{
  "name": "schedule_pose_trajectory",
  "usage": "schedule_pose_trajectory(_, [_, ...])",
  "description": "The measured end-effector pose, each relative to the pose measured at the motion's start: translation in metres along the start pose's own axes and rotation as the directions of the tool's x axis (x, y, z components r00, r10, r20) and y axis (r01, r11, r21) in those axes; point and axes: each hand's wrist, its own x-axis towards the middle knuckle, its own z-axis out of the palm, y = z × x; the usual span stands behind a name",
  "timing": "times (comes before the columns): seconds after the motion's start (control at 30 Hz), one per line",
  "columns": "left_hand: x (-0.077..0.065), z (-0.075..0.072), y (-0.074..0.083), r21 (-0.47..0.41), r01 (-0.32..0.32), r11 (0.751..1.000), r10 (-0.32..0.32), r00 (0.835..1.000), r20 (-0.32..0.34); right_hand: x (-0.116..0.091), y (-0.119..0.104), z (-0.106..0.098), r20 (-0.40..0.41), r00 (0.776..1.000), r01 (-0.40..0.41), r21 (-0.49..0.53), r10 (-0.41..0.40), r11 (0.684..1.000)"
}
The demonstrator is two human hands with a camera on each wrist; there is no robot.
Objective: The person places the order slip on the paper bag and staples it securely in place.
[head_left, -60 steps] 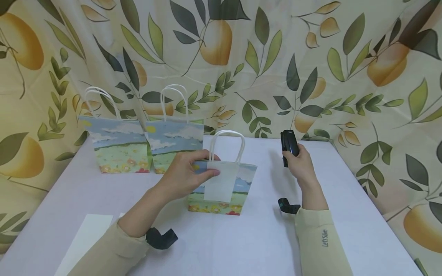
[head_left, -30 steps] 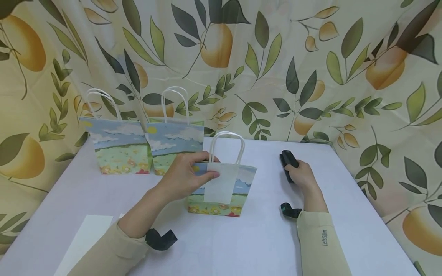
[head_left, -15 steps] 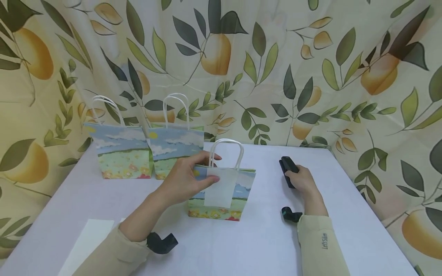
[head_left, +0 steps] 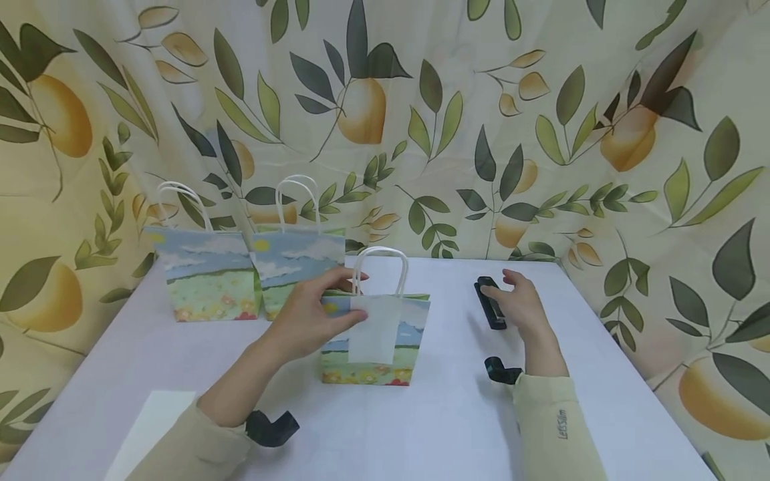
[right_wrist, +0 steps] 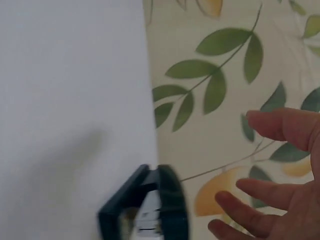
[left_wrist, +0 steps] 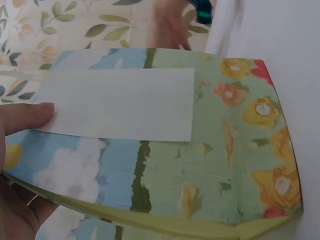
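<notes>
A small paper gift bag (head_left: pixel 371 372) with white handles and a sky-and-flowers print stands upright near the middle of the table. My left hand (head_left: pixel 303 322) pinches its top edge, thumb in front over a blank white paper strip (head_left: pixel 373 332) and fingers behind, partly hidden. Seen from the left wrist, the strip (left_wrist: pixel 125 102) lies against the bag's front panel (left_wrist: pixel 170 175). On the right, a black stapler (head_left: pixel 490 302) lies on the table beside my right hand (head_left: pixel 525 304). The right wrist view shows that hand (right_wrist: pixel 280 195) spread apart from the stapler (right_wrist: pixel 172 205).
Two matching paper bags, one at left (head_left: pixel 210 277) and one beside it (head_left: pixel 301 250), stand at the back left of the white table (head_left: pixel 445 414). A sheet of white paper (head_left: pixel 150 427) lies at the front left. A fruit-and-leaf print curtain (head_left: pixel 445 40) hangs behind.
My right hand has lowered the stapler to the table and let go of it, its fingers now spread. The left hand keeps its pinch on the bag and strip. The head view has tilted up slightly.
</notes>
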Motion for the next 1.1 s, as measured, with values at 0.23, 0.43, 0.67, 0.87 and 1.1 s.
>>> schedule_pose_trajectory(0.23, [-0.006, -0.003, -0.009, 0.076, 0.030, 0.997, -0.032, 0.999, 0.020, -0.028, -0.025, -0.002, 0.136, 0.976, 0.170, -0.005, -0.168, 0.985])
schedule_pose_trajectory(0.43, [-0.012, -0.007, -0.017, 0.061, 0.084, 0.995, -0.088, 0.995, 0.055, -0.049, -0.031, 0.005, 0.253, 0.925, 0.291, 0.005, -0.282, 0.957])
schedule_pose_trajectory(0.67, [-0.022, -0.008, -0.026, 0.109, 0.211, 0.971, -0.223, 0.968, 0.117, -0.069, -0.026, 0.018, 0.373, 0.839, 0.401, 0.066, -0.395, 0.914])
schedule_pose_trajectory(0.87, [-0.031, -0.003, -0.040, 0.130, 0.309, 0.942, -0.331, 0.920, 0.209, -0.084, -0.023, 0.034, 0.503, 0.764, 0.413, 0.101, -0.405, 0.905])
schedule_pose_trajectory(1.1, [-0.038, 0.001, -0.053, 0.183, 0.351, 0.918, -0.390, 0.883, 0.260, -0.093, -0.026, 0.062, 0.579, 0.689, 0.455, 0.123, -0.436, 0.882])
